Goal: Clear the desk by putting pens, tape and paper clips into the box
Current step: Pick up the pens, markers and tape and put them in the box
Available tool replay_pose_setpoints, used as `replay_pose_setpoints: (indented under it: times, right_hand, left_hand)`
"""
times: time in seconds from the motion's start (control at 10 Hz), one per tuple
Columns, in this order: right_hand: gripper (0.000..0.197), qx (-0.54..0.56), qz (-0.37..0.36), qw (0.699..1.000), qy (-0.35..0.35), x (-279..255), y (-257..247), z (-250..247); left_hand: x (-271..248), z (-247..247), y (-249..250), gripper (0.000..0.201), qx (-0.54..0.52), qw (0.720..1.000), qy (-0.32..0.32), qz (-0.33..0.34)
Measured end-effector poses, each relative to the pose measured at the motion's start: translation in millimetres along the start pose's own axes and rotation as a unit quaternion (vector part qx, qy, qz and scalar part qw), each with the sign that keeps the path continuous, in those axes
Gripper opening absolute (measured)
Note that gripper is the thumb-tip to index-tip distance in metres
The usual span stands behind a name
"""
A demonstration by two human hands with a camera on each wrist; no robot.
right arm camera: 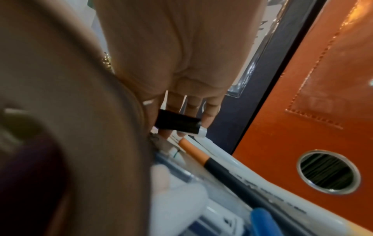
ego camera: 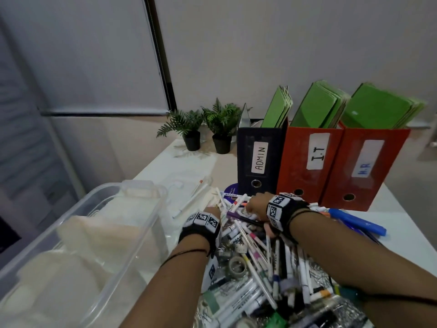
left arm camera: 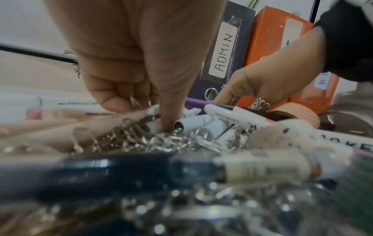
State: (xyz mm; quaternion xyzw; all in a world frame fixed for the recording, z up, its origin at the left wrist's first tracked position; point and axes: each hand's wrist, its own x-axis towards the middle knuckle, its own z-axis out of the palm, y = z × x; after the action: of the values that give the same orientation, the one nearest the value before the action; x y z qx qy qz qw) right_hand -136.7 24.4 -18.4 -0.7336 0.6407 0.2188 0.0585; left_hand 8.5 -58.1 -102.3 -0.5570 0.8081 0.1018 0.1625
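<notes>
A heap of pens and markers (ego camera: 260,268) covers the desk, with a tape roll (ego camera: 237,267) lying in it and paper clips (left arm camera: 161,140) scattered through it. A clear plastic box (ego camera: 151,223) stands open to its left. Both hands are at the heap's far end. My left hand (ego camera: 212,210) (left arm camera: 142,115) has its fingers curled over some markers, the thumb dug down among clips and white marker caps. My right hand (ego camera: 254,205) (right arm camera: 163,129) pinches a black marker (right arm camera: 177,123) between thumb and fingers, close to the binders.
Three box files stand right behind the heap: a dark one marked ADMIN (ego camera: 259,159) and two red ones (ego camera: 312,162) (ego camera: 364,171) with green folders. Two potted plants (ego camera: 192,129) sit at the back. A blue marker (ego camera: 357,221) lies to the right. White items lie in the box.
</notes>
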Motion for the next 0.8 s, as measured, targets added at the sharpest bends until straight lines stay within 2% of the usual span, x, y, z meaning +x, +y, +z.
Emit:
replay_pose_setpoints:
  times: [0.1,0.2,0.3,0.5,0.6,0.7,0.8]
  right_hand:
    - [0.034,-0.007,0.007,1.000,0.016,-5.2,0.9,0.8]
    - [0.023,-0.010,0.031,0.999,0.028,-7.3,1.6,0.0]
    - [0.010,-0.005,0.065,0.998,0.019,-15.5,1.7,-3.7]
    - [0.022,0.034,0.174,0.977,0.120,-52.3,-0.6,-9.4]
    - [0.022,0.063,0.211,0.965,0.142,-67.7,1.6,-8.6]
    - [0.023,0.138,0.227,0.954,0.139,-73.8,3.6,-4.6]
    - [0.024,0.185,0.234,0.943,0.148,-75.1,10.6,-2.0]
  left_hand:
    - [22.0,10.3,-7.6,0.056,-0.027,1.000,0.016,0.006]
    - [-38.0,-25.9,0.3,0.044,-0.098,0.993,0.067,-0.010]
    - [-50.8,-42.6,6.5,0.036,-0.141,0.987,0.078,-0.017]
    - [-76.5,-55.0,12.9,0.036,-0.136,0.982,0.133,-0.014]
    - [-84.4,-67.1,13.1,0.034,-0.126,0.979,0.160,-0.008]
    - [-78.9,-68.7,19.9,0.031,-0.116,0.978,0.175,0.000]
    - [-77.6,-66.0,28.7,0.036,-0.089,0.986,0.140,0.010]
